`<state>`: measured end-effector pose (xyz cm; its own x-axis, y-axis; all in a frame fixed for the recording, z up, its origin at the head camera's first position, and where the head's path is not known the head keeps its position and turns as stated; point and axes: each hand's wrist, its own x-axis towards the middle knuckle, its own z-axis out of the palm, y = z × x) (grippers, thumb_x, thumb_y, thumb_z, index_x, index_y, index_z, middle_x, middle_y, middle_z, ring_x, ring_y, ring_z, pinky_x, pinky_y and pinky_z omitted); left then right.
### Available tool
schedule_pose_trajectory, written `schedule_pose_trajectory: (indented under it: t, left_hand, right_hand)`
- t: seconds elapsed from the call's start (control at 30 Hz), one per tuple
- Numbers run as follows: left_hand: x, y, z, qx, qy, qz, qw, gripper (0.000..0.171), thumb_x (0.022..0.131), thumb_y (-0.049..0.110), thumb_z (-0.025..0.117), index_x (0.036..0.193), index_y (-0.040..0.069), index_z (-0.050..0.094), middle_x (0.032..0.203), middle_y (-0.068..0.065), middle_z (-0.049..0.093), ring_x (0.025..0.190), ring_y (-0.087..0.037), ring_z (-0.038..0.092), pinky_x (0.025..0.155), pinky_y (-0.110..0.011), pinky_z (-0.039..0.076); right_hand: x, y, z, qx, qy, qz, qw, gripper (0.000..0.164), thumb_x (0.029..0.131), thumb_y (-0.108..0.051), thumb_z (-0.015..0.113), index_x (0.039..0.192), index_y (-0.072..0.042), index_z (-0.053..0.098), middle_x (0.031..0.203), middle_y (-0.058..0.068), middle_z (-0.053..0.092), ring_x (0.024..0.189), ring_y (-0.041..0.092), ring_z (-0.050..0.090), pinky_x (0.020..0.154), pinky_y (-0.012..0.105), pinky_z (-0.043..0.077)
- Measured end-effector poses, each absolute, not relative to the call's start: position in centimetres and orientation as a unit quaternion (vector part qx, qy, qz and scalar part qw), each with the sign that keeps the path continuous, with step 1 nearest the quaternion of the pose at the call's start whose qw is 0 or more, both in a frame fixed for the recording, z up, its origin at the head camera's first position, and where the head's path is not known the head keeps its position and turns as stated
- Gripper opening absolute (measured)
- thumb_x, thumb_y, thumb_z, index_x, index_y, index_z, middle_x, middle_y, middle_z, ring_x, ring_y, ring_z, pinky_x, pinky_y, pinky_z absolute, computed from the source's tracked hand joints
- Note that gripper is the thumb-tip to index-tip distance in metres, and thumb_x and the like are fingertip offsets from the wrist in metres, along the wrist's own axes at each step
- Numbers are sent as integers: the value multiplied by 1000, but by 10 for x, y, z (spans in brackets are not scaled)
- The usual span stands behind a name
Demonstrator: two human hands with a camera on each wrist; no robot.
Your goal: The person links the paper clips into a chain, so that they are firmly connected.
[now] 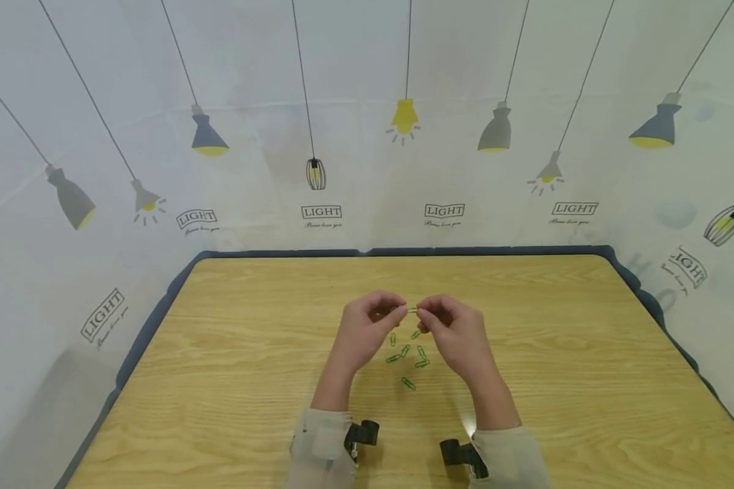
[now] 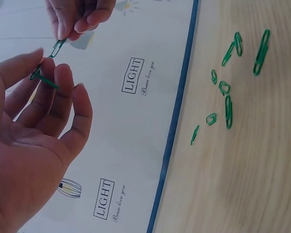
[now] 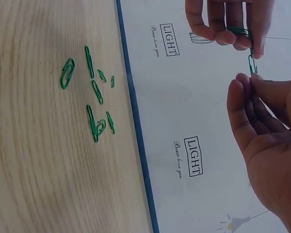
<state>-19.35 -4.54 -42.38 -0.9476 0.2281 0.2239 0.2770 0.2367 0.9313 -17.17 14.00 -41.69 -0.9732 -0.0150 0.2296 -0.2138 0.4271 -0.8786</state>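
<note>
Above the table, my left hand (image 1: pixel 363 333) and my right hand (image 1: pixel 463 334) face each other, fingertips a short gap apart. Between them is a green paper clip (image 3: pixel 252 63), its near end pinched by the right thumb and fingers. The left thumb and index finger pinch another green paper clip (image 2: pixel 35 73) that meets the first one; whether they are hooked together I cannot tell. A further green clip (image 2: pixel 49 81) hangs against the left fingers, partly hidden by them. Below the hands, several loose green paper clips (image 1: pixel 406 350) lie scattered on the table.
The wooden table (image 1: pixel 232 353) has a dark blue edge (image 1: pixel 281 253) along its back and sides. A pale wall covering (image 1: pixel 367 149) printed with lamps stands behind it. Each sleeved wrist wears a black camera mount (image 1: pixel 362 432).
</note>
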Motion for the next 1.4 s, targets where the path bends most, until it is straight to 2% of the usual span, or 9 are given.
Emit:
schedule_pose_trajectory:
  t: [0.17,0.43,0.67,0.9,1.13,1.4]
  left_hand:
    - [-193,-45,-423,-180,-805,-563,49,15,99,15,77,113,10,78,106,-7,79,90,-15,70,88,-37,62]
    - [-194,-46,-424,-203,-831,-509,92,11,100,12,76,109,8,79,106,-7,79,90,-16,72,85,-33,63]
    - [-194,-47,-423,-218,-843,-483,87,8,100,15,75,107,10,79,103,-4,77,90,-14,71,85,-31,62]
    - [-192,-48,-422,-204,-842,-494,76,10,103,16,72,109,9,77,107,-5,77,95,-16,72,87,-35,62]
    - [-194,-50,-424,-184,-833,-516,75,12,104,18,71,110,10,78,109,-6,78,98,-18,72,89,-38,62]
    - [-196,-51,-425,-182,-826,-528,72,13,104,17,70,110,9,78,109,-8,78,97,-19,72,88,-40,62]
  right_hand:
    - [-172,138,-417,77,-841,526,102,8,104,-7,68,108,-3,74,98,17,75,83,22,73,74,24,62]
    - [-171,137,-418,92,-831,541,91,10,104,-7,67,109,-2,74,97,15,75,83,21,74,73,20,61]
    - [-173,140,-420,97,-827,546,91,9,105,-8,67,109,-3,74,96,14,74,83,20,74,74,21,62]
    - [-177,145,-417,117,-844,519,75,11,105,-12,68,110,-4,74,94,13,76,82,21,74,70,23,59]
    - [-194,155,-402,140,-877,458,38,20,108,-22,64,116,-6,74,95,9,76,83,18,71,71,30,55]
    - [-221,160,-403,151,-899,412,-17,23,110,-22,62,119,-4,72,100,15,75,85,21,70,74,34,57]
